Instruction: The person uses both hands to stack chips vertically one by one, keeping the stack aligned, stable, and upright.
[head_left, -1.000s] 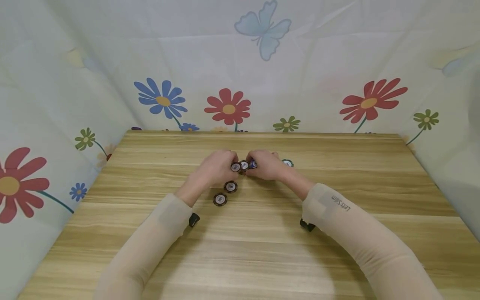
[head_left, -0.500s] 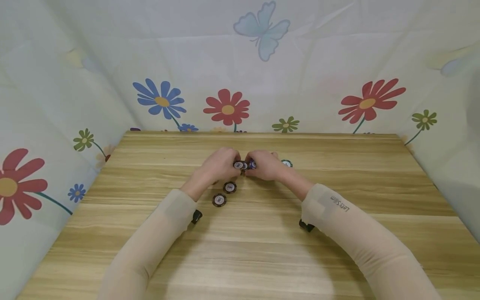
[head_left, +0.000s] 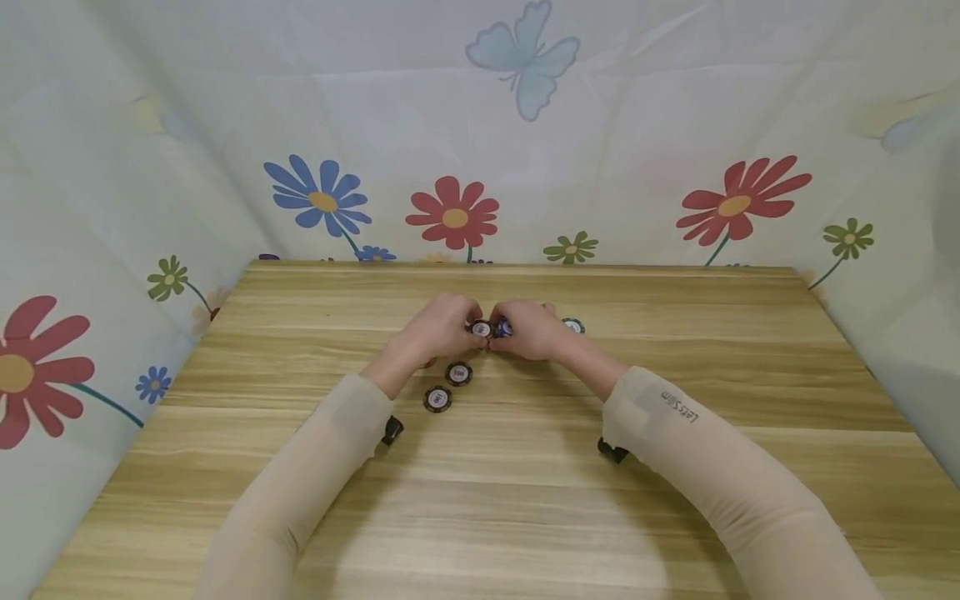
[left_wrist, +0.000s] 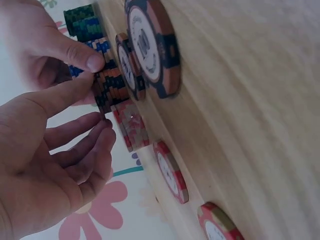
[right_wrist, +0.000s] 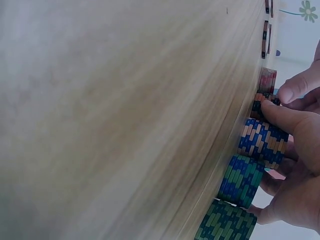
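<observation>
A row of poker chip stacks stands on the table. My left hand (head_left: 444,323) pinches black-and-orange poker chips (left_wrist: 112,87) at the top of their stack, thumb on one side and fingers curled on the other. The uppermost chip (head_left: 482,330) shows its white printed face. From the other side my right hand (head_left: 527,330) grips the same stack, its thumb across the near side and fingers hidden behind. Beside that thumb stands a blue stack (right_wrist: 262,142). A red stack (left_wrist: 131,125) sits just left of the black-and-orange one.
Past the blue stack come a blue-green stack (right_wrist: 240,180) and a green stack (right_wrist: 226,222). Two black-and-orange chips, one (head_left: 459,373) nearer the stacks and one (head_left: 438,399) closer to me, lie flat. Loose red chips (left_wrist: 171,171) lie left. A patterned curtain (head_left: 630,125) borders the table.
My left hand has moved slightly right and away from me, bringing its chip from the stack's left side to over it. My right hand has stayed nearly still.
</observation>
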